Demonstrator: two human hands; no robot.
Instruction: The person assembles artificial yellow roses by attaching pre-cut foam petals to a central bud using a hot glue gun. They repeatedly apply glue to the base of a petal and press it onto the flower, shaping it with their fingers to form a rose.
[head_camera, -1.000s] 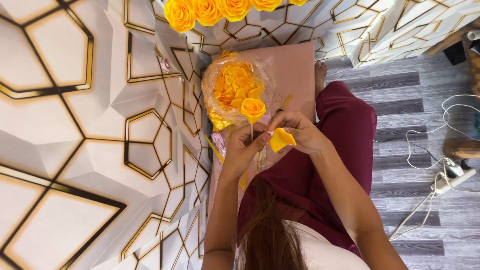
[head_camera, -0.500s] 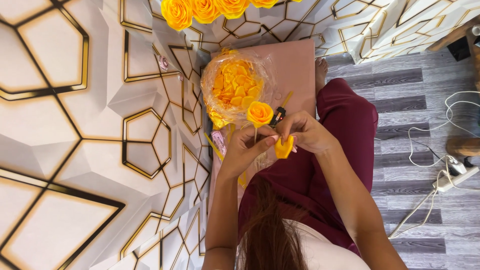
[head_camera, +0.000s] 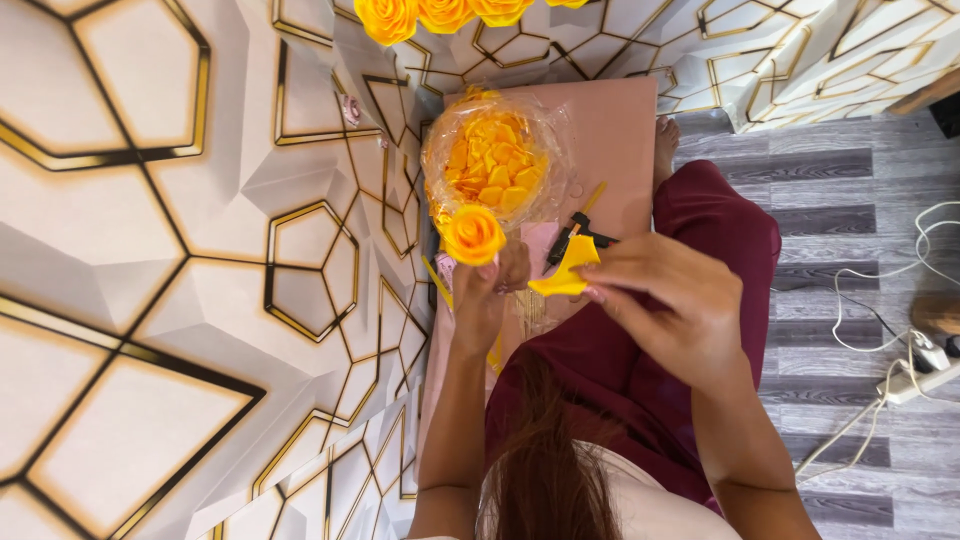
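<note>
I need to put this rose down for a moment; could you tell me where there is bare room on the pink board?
The pink board is bare along its far right part, between the clear bag of petals and the foot. It is crowded nearer, where the left hand holds the rose, the right hand holds a yellow petal, and a black tool lies.

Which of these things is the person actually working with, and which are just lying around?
In use: left hand holding yellow-orange foam rose; right hand holding yellow foam petal; clear plastic bag of yellow petals.

Lying about: black tool, white power strip, finished yellow roses.
</note>
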